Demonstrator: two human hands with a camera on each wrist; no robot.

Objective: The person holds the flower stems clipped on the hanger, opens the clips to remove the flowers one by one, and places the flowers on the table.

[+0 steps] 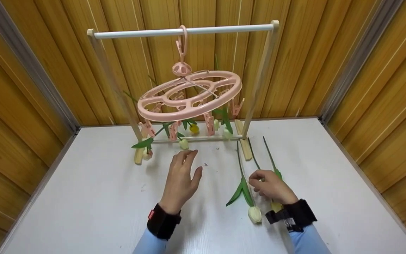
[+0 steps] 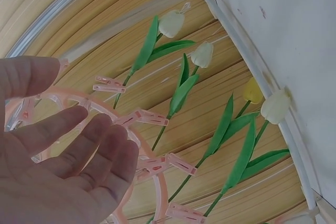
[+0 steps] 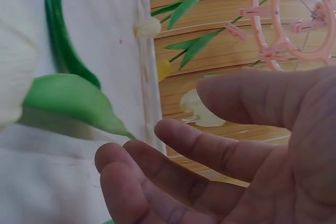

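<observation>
My left hand (image 1: 180, 180) is raised before the pink clip hanger (image 1: 197, 113), fingers loosely extended and holding nothing. Several tulips hang upside down from the hanger's clips, among them a yellow tulip (image 2: 253, 91) and a white tulip (image 2: 275, 106). My right hand (image 1: 272, 186) hovers just right of a loose white tulip (image 1: 254, 215) on the table. Its fingers are slightly bent, and in the right wrist view nothing shows between thumb and fingers. Partly hidden beneath that hand and wrist lies a yellow tulip (image 1: 277, 206), with further stems beside it.
A wooden stand (image 1: 260, 77) with a white top bar (image 1: 220, 29) carries the hanger by its hook. The hanger tilts, its right side higher. The white table (image 1: 93, 197) meets wood-patterned walls (image 1: 372, 106) at the back and sides.
</observation>
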